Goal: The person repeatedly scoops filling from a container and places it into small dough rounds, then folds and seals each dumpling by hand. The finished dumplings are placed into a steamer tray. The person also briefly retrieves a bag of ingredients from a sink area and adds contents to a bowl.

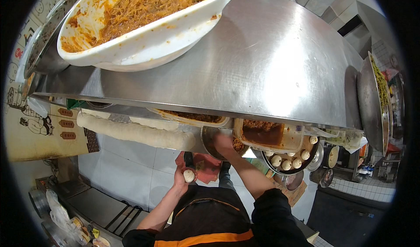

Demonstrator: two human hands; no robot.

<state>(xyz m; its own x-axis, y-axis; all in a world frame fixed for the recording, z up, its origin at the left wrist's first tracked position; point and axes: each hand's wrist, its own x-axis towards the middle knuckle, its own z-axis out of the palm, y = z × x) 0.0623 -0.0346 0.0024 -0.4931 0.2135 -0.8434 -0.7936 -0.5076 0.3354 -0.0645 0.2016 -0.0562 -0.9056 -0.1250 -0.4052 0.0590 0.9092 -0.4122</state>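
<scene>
My left hand [180,182] holds a small round white bun [189,176], its gathered top facing up. Over a metal bowl [208,144] reaches my right hand [224,144], blurred; its fingers cannot be made out. Reddish-brown minced filling [239,145] shows inside that bowl, beside my wrist. To the left, a long thick roll of dough [134,132] lies on the worktop. Right of the bowl stands a plastic container [292,145] of chunky filling in dark red sauce. Beyond it, several pleated buns [286,164] sit on a round dark tray [274,169].
A stainless steel shelf [249,66] overhangs the worktop's far side. On it rest a white tub [137,55] of glass noodles and, far right, a metal bowl [369,102] of chopped greens. Another filling container [192,121] sits partly under the shelf's edge.
</scene>
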